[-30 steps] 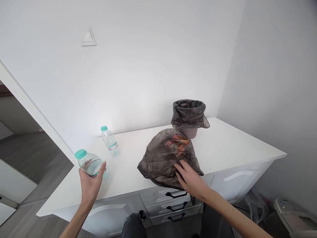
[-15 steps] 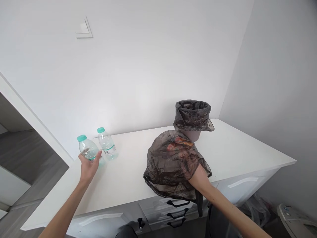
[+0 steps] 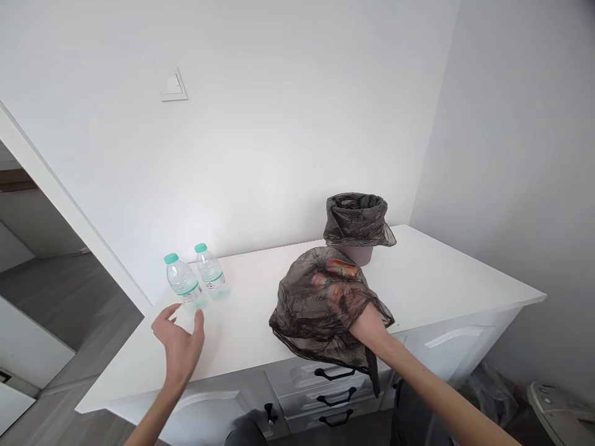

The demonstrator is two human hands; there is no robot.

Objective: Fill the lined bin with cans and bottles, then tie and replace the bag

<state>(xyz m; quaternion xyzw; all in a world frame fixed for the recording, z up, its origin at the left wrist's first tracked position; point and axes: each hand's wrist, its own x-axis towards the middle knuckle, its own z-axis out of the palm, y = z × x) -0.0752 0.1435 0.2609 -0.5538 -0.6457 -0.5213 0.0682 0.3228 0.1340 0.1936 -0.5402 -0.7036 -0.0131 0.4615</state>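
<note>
My left hand (image 3: 180, 342) spread near two clear, teal-capped plastic bottles (image 3: 182, 278), I apparently search a sheer black plastic bag (image 3: 302, 306) on the white countertop (image 3: 450, 291) with my right hand (image 3: 346, 301), grip indiscernible, a firm hold likely needed next.

The dark bag (image 3: 309, 310) veils most of the right grip (image 3: 364, 321); the bottom edge crops both forearms (image 3: 427, 379).

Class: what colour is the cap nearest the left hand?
The cap is turquoise; see the head view.
</note>
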